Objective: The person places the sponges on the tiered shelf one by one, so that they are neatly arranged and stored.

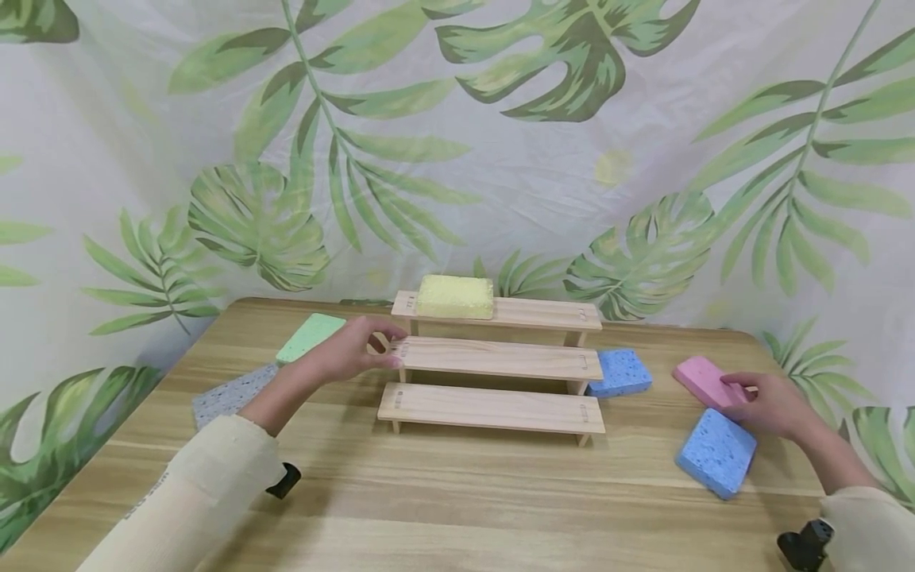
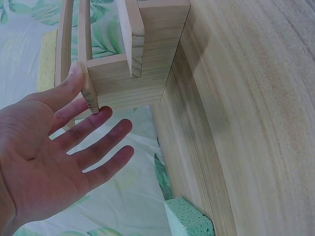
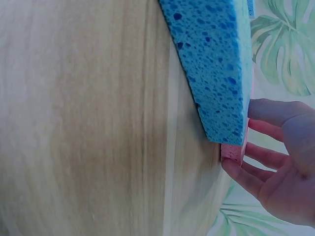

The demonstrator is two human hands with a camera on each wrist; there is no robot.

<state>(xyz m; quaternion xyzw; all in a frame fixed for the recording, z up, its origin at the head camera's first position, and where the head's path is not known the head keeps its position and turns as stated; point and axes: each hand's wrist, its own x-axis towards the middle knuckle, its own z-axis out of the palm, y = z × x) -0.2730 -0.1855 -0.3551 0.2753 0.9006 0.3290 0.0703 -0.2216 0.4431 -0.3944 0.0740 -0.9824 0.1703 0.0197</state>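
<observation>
A three-tier wooden stand [image 1: 493, 357] sits mid-table, with a yellow sponge [image 1: 455, 296] on its top step. At the left end of the middle step, my left hand [image 1: 360, 347] pinches the board between thumb and fingers. The left wrist view shows the thumb on one face of that board [image 2: 87, 88] and fingertips at its edge, other fingers spread. Over on the right, my right hand [image 1: 768, 403] grips the near end of a pink sponge [image 1: 704, 380]. Just in front of it lies a blue sponge [image 1: 717, 453], which partly hides the pink one [image 3: 232, 153] in the right wrist view.
A green sponge [image 1: 310, 337] and a grey sponge [image 1: 230, 395] lie at the left, the grey one partly behind my left forearm. Another blue sponge [image 1: 620, 372] rests against the stand's right side. A leaf-print curtain [image 1: 515, 175] hangs behind the wooden table [image 1: 472, 508].
</observation>
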